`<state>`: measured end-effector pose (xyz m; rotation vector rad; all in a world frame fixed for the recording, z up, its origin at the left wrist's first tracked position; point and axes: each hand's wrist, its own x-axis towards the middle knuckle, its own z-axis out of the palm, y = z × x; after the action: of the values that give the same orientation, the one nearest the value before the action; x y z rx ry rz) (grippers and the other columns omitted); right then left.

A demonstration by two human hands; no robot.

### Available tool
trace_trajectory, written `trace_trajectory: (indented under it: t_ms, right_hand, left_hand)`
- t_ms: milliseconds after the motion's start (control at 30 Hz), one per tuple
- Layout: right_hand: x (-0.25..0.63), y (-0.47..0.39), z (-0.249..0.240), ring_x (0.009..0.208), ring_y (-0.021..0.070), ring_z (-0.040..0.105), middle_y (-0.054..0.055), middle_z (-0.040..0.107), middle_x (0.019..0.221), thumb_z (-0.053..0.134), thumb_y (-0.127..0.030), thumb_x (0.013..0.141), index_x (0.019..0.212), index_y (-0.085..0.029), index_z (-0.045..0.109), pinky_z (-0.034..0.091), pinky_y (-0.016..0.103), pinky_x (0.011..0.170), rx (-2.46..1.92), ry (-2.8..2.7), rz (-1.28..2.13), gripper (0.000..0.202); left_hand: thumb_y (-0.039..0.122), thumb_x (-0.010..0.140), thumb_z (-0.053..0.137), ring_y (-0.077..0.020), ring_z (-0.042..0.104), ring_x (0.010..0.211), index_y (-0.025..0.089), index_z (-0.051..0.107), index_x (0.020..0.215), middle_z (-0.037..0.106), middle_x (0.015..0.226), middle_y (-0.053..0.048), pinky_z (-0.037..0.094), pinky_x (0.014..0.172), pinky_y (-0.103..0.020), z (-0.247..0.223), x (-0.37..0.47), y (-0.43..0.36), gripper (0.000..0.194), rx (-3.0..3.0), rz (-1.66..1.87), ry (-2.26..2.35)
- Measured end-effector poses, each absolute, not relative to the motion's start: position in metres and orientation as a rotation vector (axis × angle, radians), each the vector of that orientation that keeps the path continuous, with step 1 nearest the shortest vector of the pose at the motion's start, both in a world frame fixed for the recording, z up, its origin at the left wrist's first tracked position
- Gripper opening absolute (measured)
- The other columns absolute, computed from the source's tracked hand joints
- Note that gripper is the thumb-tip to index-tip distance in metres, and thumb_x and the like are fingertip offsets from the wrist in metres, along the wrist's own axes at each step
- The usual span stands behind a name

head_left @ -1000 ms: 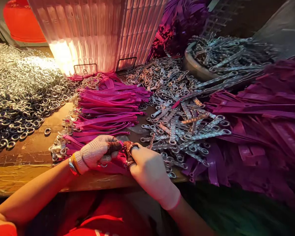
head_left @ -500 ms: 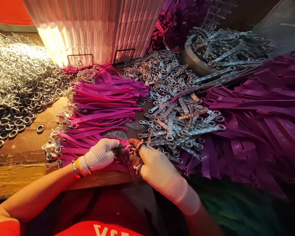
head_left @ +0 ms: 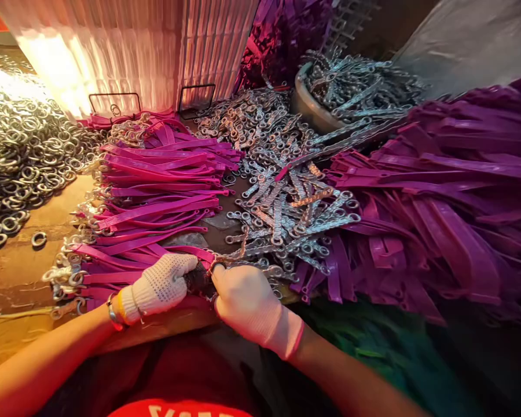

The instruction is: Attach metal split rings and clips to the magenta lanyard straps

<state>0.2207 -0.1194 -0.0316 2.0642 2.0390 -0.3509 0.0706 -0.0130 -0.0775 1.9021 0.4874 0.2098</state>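
My left hand, in a white dotted glove with dark fingertips, is closed on a pink strap at the table's front edge. Right against it, my right hand, also gloved in white, is closed at the strap's end, where small metal pieces show. Its fingertips are hidden, so what exactly they grip is unclear. Many pink straps with metal fittings at their left ends lie in a row beyond my left hand. A pile of silver link strips lies just beyond my right hand.
Loose metal rings are heaped at the left, with a single ring apart from them. A tub of link strips stands at the back right. Purple straps pile up on the right. A ribbed translucent panel stands at the back.
The view has swung to the right, so everything sits further left. My right hand has turned over, its back now covering the fingertips that showed before. Both hands remain together at the strap.
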Motion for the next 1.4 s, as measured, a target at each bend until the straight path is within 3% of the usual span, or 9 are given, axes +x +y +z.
trace_trajectory:
  t_ms: [133, 267, 400, 533, 633, 833, 933, 1200, 1400]
  right_hand:
    - [0.260, -0.121, -0.013, 0.089, 0.0251, 0.066, 0.011, 0.073, 0.094, 0.063, -0.020, 0.083, 0.091, -0.017, 0.070, 0.044, 0.034, 0.076, 2.045, 2.220, -0.362, 0.010]
    - [0.333, -0.122, -0.007, 0.117, 0.0310, 0.056, 0.009, 0.070, 0.120, 0.063, -0.003, 0.072, 0.085, -0.019, 0.073, 0.044, 0.044, 0.093, 1.997, 2.282, 0.004, 0.022]
    - [0.384, -0.120, -0.025, 0.123, 0.0358, 0.052, 0.009, 0.065, 0.131, 0.059, 0.003, 0.065, 0.064, -0.018, 0.067, 0.046, 0.048, 0.091, 1.729, 2.326, 0.100, 0.023]
    - [0.401, -0.114, -0.040, 0.108, 0.0274, 0.060, 0.011, 0.073, 0.098, 0.052, 0.001, 0.069, 0.065, -0.019, 0.066, 0.041, 0.052, 0.097, 1.847, 2.543, 0.130, 0.025]
    - [0.390, -0.111, -0.040, 0.107, 0.0260, 0.062, 0.011, 0.072, 0.097, 0.049, -0.002, 0.070, 0.084, -0.020, 0.069, 0.036, 0.056, 0.106, 2.106, 2.729, 0.114, 0.030]
    - [0.305, -0.117, -0.040, 0.095, 0.0224, 0.070, 0.008, 0.073, 0.107, 0.047, -0.005, 0.077, 0.124, -0.022, 0.060, 0.058, 0.038, 0.083, 2.398, 2.709, -0.544, 0.052]
    - [0.264, -0.117, -0.043, 0.103, 0.0224, 0.066, 0.011, 0.067, 0.119, 0.047, 0.000, 0.071, 0.133, -0.020, 0.053, 0.057, 0.036, 0.086, 2.308, 2.838, -0.433, 0.066]
    - [0.241, -0.125, -0.042, 0.088, 0.0220, 0.060, 0.010, 0.067, 0.099, 0.046, 0.001, 0.073, 0.114, -0.018, 0.056, 0.050, 0.035, 0.071, 2.021, 3.131, 0.156, 0.047]
    - [0.232, -0.140, -0.031, 0.076, 0.0200, 0.059, 0.007, 0.066, 0.086, 0.047, -0.007, 0.065, 0.083, -0.018, 0.062, 0.047, 0.031, 0.067, 2.314, 2.848, -0.214, 0.026]
  left_hand:
    - [0.014, 0.083, 0.053, -0.0200, 0.061, 0.097, 0.017, 0.069, 0.114, 0.068, 0.112, -0.009, 0.048, 0.088, -0.032, -0.065, 0.068, -0.014, 0.035, 1.779, 0.366, 0.464]
    - [0.042, 0.094, 0.056, -0.0092, 0.048, 0.058, 0.019, 0.060, 0.129, 0.067, 0.091, -0.006, 0.039, 0.054, -0.022, -0.046, 0.067, -0.013, 0.042, 1.255, 0.316, 0.643]
    - [0.060, 0.089, 0.057, -0.0114, 0.056, 0.065, 0.017, 0.055, 0.132, 0.065, 0.116, -0.014, 0.045, 0.058, -0.024, -0.038, 0.069, -0.008, 0.061, 0.529, 0.165, 0.540]
    - [0.042, 0.085, 0.068, -0.0190, 0.064, 0.089, 0.013, 0.063, 0.121, 0.063, 0.125, -0.017, 0.053, 0.077, -0.032, -0.037, 0.069, -0.008, 0.047, 0.395, 0.147, 0.497]
    - [0.024, 0.081, 0.071, -0.0145, 0.065, 0.077, 0.010, 0.067, 0.114, 0.069, 0.107, -0.015, 0.053, 0.068, -0.026, -0.035, 0.070, -0.014, 0.036, 0.569, 0.148, 0.599]
    - [0.047, 0.090, 0.063, -0.0078, 0.050, 0.038, 0.015, 0.056, 0.096, 0.068, 0.066, -0.003, 0.033, 0.034, -0.016, -0.032, 0.070, -0.024, 0.034, 0.953, 0.247, 0.757]
    - [0.050, 0.092, 0.057, -0.0058, 0.038, 0.032, 0.015, 0.056, 0.080, 0.055, 0.046, 0.002, 0.025, 0.031, -0.016, -0.032, 0.068, -0.026, 0.037, 0.986, 0.183, 0.727]
    - [0.038, 0.088, 0.055, -0.0060, 0.037, 0.037, 0.016, 0.057, 0.074, 0.050, 0.051, 0.004, 0.026, 0.037, -0.019, -0.040, 0.073, -0.038, 0.027, 0.927, 0.146, 0.695]
    - [0.038, 0.078, 0.073, -0.0075, 0.045, 0.054, 0.016, 0.058, 0.081, 0.057, 0.066, 0.002, 0.033, 0.049, -0.018, -0.030, 0.059, -0.047, 0.027, 1.321, 0.233, 0.701]
